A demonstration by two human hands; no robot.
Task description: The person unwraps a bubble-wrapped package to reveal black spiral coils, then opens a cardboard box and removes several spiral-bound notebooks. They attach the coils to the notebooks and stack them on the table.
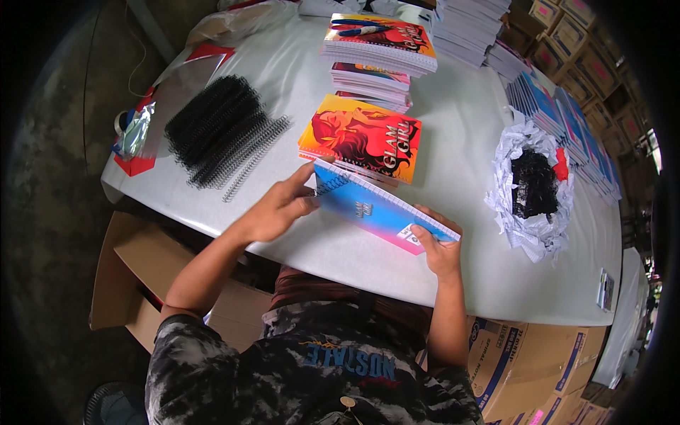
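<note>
Above the near edge of the table I hold a blue and pink notebook (pixel 375 216) tilted, its row of punched holes along the upper edge. My right hand (pixel 442 251) grips its right end, thumb on the cover and fingers behind. At its left end, a black spiral binding coil (pixel 331 185) lies across the upper corner. My left hand (pixel 278 209) is closed at that end with fingertips on the coil; how far the coil is threaded I cannot tell. Just beyond lies a stack of orange and red notebooks (pixel 361 134).
Black spiral coils (pixel 216 127) lie in a heap on the left of the white table (pixel 283 276). Crumpled paper (pixel 503 205) surrounds black scraps on the right. Blue notebooks (pixel 567 134) and more stacks (pixel 382 49) stand farther back. An open carton (pixel 131 262) is below left.
</note>
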